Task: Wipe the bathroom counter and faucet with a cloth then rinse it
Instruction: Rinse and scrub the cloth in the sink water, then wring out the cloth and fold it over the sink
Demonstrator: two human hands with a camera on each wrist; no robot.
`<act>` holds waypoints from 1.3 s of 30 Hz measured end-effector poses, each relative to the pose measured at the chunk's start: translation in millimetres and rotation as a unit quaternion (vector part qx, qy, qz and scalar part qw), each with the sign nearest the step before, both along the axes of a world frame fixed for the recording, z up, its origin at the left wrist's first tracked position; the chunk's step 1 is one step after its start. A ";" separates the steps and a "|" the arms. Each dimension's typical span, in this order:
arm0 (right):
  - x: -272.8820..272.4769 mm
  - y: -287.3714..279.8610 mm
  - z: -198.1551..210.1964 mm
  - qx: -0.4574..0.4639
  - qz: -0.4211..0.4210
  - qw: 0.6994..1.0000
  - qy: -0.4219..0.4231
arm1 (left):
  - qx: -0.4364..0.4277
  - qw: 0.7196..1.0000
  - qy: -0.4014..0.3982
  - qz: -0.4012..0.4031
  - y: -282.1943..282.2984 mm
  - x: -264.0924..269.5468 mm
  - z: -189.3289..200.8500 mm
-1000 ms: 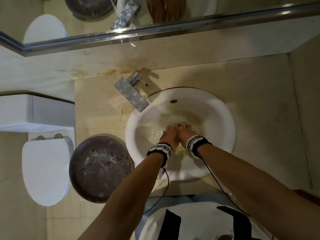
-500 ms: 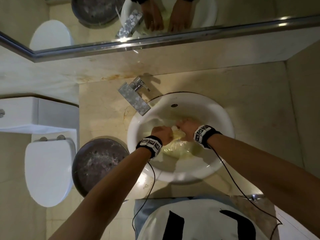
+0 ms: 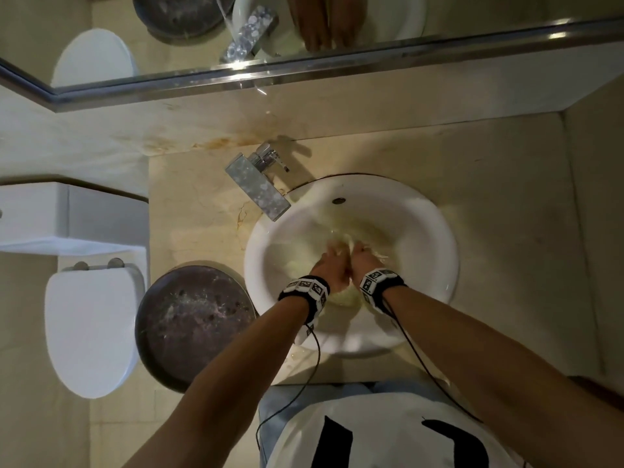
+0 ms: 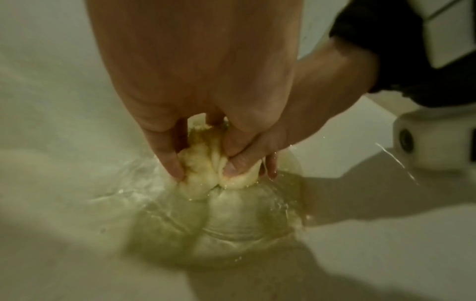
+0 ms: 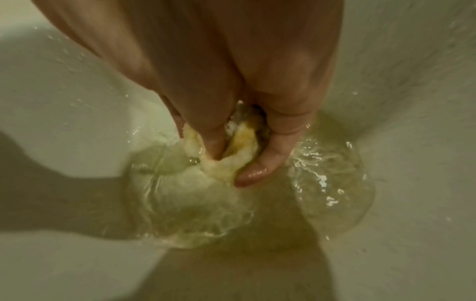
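White basin (image 3: 435, 231), both hands bunching wet cloth (image 4: 206, 173) mid-bowl

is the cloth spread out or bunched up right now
Bunched up: the cloth is a wet wad pinched by the left hand and right hand in the sink.

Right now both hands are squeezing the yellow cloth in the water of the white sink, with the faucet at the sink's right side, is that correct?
Not quite: the faucet stands at the upper left of the sink, as the head view shows. The rest holds: the left hand and right hand both grip the yellow cloth in the water.
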State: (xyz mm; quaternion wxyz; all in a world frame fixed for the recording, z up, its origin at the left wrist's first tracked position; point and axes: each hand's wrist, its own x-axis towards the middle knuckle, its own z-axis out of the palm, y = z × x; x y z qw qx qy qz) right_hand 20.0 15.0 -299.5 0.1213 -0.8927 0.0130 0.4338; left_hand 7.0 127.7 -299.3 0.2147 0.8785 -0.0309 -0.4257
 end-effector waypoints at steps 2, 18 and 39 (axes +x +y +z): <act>-1.6 3.1 1.9 0.031 -0.019 0.999 0.020 | 0.004 1.000 0.001 -0.020 -1.9 0.1 -6.0; 32.5 -30.8 49.9 0.032 0.066 0.997 -0.006 | 0.137 0.988 -0.058 -0.048 35.4 16.2 20.2; 1.1 -20.5 175.7 0.339 -0.233 0.897 -0.162 | -0.192 0.958 -0.183 0.110 32.6 12.6 190.3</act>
